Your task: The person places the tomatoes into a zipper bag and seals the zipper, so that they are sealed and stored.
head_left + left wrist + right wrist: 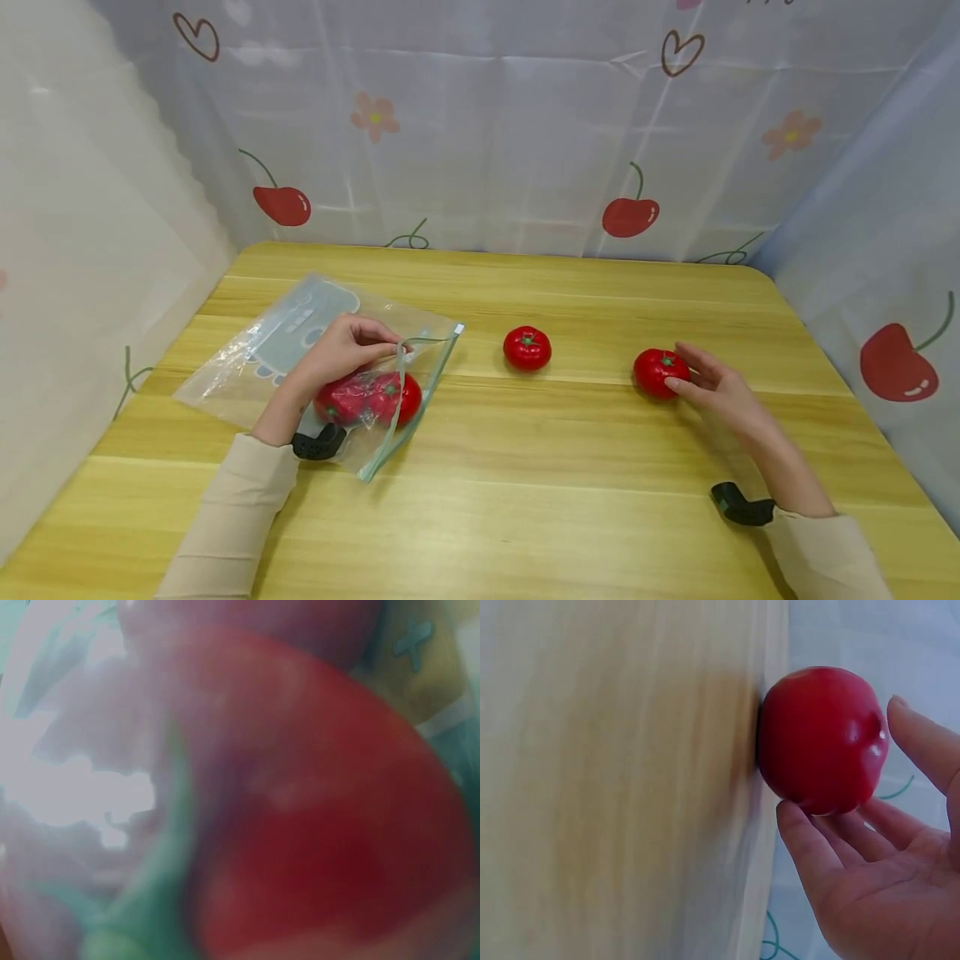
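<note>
On the left, a clear zip bag (420, 329) with a green zip edge lies on the table, its mouth facing right. My left hand (347, 348) pinches the upper layer of the bag near its mouth. Inside the bag are two red tomatoes (401, 400); in the left wrist view a tomato (322, 817) fills the frame behind hazy plastic. My right hand (720, 390) is at another tomato (658, 372), fingers spread along its side. In the right wrist view, the thumb stands off this tomato (821, 742) while fingertips seem to touch it.
A further tomato (527, 348) sits between the bag and my right hand. Printed curtains (487, 150) rise behind the wooden table (525, 500) and along both sides. Each wrist carries a black camera mount (742, 505).
</note>
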`<state>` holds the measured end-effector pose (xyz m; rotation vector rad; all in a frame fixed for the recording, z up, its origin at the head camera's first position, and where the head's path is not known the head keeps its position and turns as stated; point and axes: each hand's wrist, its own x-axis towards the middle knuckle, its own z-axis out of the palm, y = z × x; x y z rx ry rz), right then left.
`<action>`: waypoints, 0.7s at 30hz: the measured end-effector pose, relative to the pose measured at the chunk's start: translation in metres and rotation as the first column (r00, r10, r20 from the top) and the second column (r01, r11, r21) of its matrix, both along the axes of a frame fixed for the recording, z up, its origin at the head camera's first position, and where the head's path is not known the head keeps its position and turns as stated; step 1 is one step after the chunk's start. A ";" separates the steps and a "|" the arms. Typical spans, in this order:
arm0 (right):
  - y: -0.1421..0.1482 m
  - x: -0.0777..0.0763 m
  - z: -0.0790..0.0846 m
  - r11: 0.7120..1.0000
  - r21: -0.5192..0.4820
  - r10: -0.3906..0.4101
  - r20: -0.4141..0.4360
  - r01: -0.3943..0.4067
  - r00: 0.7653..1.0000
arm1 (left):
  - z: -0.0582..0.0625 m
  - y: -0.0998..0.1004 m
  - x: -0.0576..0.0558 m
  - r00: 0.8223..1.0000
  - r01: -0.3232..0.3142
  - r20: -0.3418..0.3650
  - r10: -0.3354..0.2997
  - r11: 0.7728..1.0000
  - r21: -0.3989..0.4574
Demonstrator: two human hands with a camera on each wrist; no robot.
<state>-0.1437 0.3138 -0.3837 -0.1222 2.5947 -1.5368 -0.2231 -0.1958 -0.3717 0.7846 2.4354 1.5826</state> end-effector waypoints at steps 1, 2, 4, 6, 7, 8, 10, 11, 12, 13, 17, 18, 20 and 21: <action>-0.001 -0.001 -0.001 1.000 0.005 0.005 0.008 -0.005 1.000 | 0.000 0.000 0.000 1.000 0.002 0.003 -0.002 1.000 0.002; -0.001 -0.003 -0.002 1.000 0.015 0.005 0.019 -0.005 1.000 | 0.000 0.000 0.000 1.000 0.003 0.007 -0.003 1.000 0.002; -0.004 -0.005 -0.004 0.999 0.032 0.000 0.037 -0.002 0.999 | 0.000 0.000 0.000 1.000 0.004 0.011 -0.004 1.000 0.001; -0.006 -0.008 -0.006 0.999 0.045 -0.007 0.049 0.005 0.999 | 0.000 0.000 0.000 1.000 0.002 0.014 -0.002 1.000 -0.002; -0.007 -0.009 -0.006 0.999 0.050 -0.009 0.053 0.006 0.999 | 0.000 0.000 0.000 1.000 0.001 0.013 -0.001 1.000 -0.002; -0.007 -0.009 -0.007 0.998 0.060 -0.011 0.057 0.008 0.998 | 0.000 0.000 0.000 1.000 -0.001 0.012 0.001 1.000 -0.004; -0.008 -0.011 -0.008 0.998 0.068 -0.006 0.056 0.002 0.998 | 0.000 0.000 0.000 1.000 -0.005 0.009 0.006 1.000 -0.007; -0.009 -0.011 -0.009 0.997 0.073 -0.002 0.055 -0.002 0.998 | 0.000 0.000 0.000 1.000 -0.007 0.008 0.007 1.000 -0.010; -0.009 -0.011 -0.009 0.997 0.077 0.001 0.054 -0.005 0.999 | 0.000 0.000 0.000 1.000 -0.009 0.009 0.009 1.000 -0.012; -0.009 -0.011 -0.010 0.997 0.080 0.006 0.052 -0.010 0.999 | 0.001 0.000 0.001 1.000 -0.011 0.012 0.011 1.000 -0.013; -0.011 -0.011 -0.011 0.997 0.083 0.003 0.049 -0.008 0.999 | 0.006 0.002 0.004 1.000 -0.017 0.024 0.018 1.000 -0.014; -0.012 -0.011 -0.011 0.996 0.084 -0.001 0.050 -0.003 0.999 | 0.010 0.003 0.007 1.000 -0.015 0.027 0.016 1.000 -0.011; -0.013 -0.011 -0.011 0.996 0.088 -0.009 0.050 0.005 0.999 | 0.016 0.005 0.011 1.000 -0.009 0.026 0.009 1.000 -0.007; -0.013 -0.010 -0.010 0.996 0.087 -0.014 0.050 0.010 0.999 | 0.018 0.006 0.013 1.000 -0.005 0.026 0.005 1.000 -0.005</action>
